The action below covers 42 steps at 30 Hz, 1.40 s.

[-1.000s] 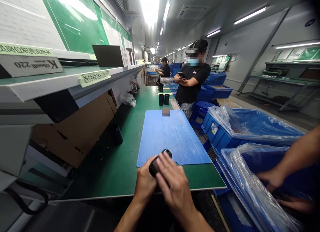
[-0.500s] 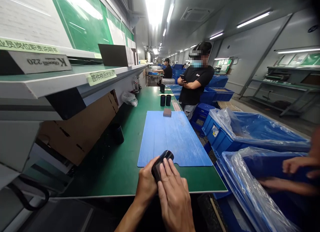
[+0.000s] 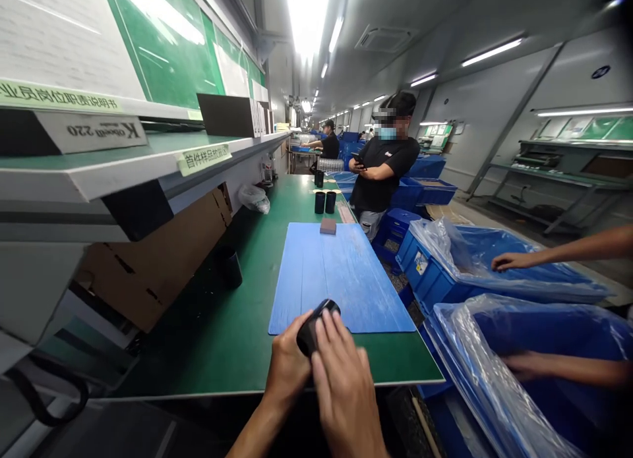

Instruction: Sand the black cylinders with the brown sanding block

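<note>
Green workbench (image 3: 390, 369), blue mat (image 3: 341, 277) on it, shelf placard (image 3: 91, 132) reading "220" upside down, co-worker's hand (image 3: 509, 261) on a plastic-lined blue crate (image 3: 425, 273) at right — left hand (image 3: 289, 372) and right hand (image 3: 343, 395) curled narrowly around a black cylinder (image 3: 314, 336), gripping it at the mat's near edge, bench edge just below.

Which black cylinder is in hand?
The black cylinder between left hand and right hand, at the near edge of the blue mat; farther ones stand on the green bench.
</note>
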### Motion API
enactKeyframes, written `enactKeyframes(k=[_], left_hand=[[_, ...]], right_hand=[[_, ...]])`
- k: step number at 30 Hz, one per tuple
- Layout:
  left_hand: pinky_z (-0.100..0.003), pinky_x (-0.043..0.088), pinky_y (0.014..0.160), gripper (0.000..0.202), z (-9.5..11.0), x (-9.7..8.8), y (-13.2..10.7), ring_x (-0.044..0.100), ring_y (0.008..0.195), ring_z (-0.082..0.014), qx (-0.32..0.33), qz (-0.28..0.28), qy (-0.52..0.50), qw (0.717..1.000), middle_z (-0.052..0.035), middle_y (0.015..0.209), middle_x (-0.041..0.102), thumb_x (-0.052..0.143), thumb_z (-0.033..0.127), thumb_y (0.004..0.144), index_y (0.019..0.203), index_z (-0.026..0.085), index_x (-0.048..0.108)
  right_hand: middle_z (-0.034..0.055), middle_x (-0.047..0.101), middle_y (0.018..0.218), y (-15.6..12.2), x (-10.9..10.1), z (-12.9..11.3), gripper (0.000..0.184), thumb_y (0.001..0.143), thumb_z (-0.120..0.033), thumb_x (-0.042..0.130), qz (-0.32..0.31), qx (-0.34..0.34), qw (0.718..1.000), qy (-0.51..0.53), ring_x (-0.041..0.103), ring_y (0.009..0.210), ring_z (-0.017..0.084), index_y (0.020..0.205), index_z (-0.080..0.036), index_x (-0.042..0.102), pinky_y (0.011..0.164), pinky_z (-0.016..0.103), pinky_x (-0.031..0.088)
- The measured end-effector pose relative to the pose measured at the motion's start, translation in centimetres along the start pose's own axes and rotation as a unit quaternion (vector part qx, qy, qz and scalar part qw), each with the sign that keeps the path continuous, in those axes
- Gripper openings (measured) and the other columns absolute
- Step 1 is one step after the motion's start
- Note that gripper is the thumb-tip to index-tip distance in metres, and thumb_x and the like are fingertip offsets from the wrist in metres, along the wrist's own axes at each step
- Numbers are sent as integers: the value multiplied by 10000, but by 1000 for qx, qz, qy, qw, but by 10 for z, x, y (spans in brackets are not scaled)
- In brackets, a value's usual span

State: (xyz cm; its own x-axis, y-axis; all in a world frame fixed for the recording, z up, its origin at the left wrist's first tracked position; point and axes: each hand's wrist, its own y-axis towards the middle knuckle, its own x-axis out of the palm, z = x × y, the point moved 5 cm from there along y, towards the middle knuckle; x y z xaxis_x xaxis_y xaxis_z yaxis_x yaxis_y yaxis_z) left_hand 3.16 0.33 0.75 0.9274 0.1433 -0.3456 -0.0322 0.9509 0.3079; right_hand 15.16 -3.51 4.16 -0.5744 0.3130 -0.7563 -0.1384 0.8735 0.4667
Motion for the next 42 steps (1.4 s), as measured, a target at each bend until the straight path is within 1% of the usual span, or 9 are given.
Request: enactKeyframes(k=[2,5,10,14,19,24,34,39,42], left_hand=[[-330,595,906,466,0,0,0,741,1011,-243,-7,-5,2,1000,-58,1146,762,712,216,770,1234,208,673],[-360,583,940,515,1,-3,2,739,1007,-254,-5,7,16,1000,-53,1110,770,783,218,691,1197,207,686],[-372,574,960,524,3,-4,3,733,1029,-254,-12,19,5,1000,-52,1113,767,786,215,686,1201,217,687],[-406,565,990,541,1,-3,2,730,1042,-277,-21,30,5,999,-60,1127,766,803,243,672,1201,213,690],[-332,607,863,403,0,-1,0,751,949,-252,-20,10,-14,1000,-65,1113,773,673,249,804,1203,201,694],[-343,600,909,521,4,-3,0,747,990,-257,0,19,10,1000,-60,1122,771,768,229,708,1222,202,683],[-317,597,900,404,6,-1,-2,742,1015,-237,4,18,8,1000,-64,1161,759,610,176,839,1236,210,677],[-321,597,905,510,5,0,-2,746,990,-249,6,18,25,1000,-67,1137,766,742,207,737,1241,191,669],[-311,594,914,478,2,0,-1,743,1008,-238,-8,13,18,1000,-63,1157,760,715,229,778,1252,197,663]], right_hand=[[71,371,1586,11,0,7,533,1014,-240,396,16,7,999,39,336,1480,305,1545,-286,374,1077,557,445],[108,534,1475,50,-12,40,425,1019,-334,426,38,75,988,131,439,1425,302,1394,-227,594,1129,576,390],[104,489,1520,76,-58,85,502,1018,-448,446,98,88,971,197,449,1421,246,1445,-200,534,1204,484,331],[64,445,1555,36,-59,58,462,1028,-397,440,78,60,980,171,387,1460,247,1462,-256,514,1221,499,299],[40,378,1589,10,-20,0,549,1025,-242,422,-38,-87,995,36,314,1494,254,1560,-313,323,1123,492,414],[40,391,1580,11,-8,12,524,1034,-219,364,-21,-6,1000,-3,353,1476,274,1547,-326,349,1069,544,442],[41,381,1586,6,-6,-12,530,1032,-238,354,-5,-13,1000,-19,368,1469,282,1559,-288,338,1045,510,461],[31,414,1571,9,-5,2,483,1047,-227,313,-25,46,998,-31,378,1464,272,1514,-285,422,1079,543,427],[35,365,1596,7,-5,1,532,1031,-237,345,-19,13,999,-34,368,1469,282,1560,-301,333,1050,521,463]])
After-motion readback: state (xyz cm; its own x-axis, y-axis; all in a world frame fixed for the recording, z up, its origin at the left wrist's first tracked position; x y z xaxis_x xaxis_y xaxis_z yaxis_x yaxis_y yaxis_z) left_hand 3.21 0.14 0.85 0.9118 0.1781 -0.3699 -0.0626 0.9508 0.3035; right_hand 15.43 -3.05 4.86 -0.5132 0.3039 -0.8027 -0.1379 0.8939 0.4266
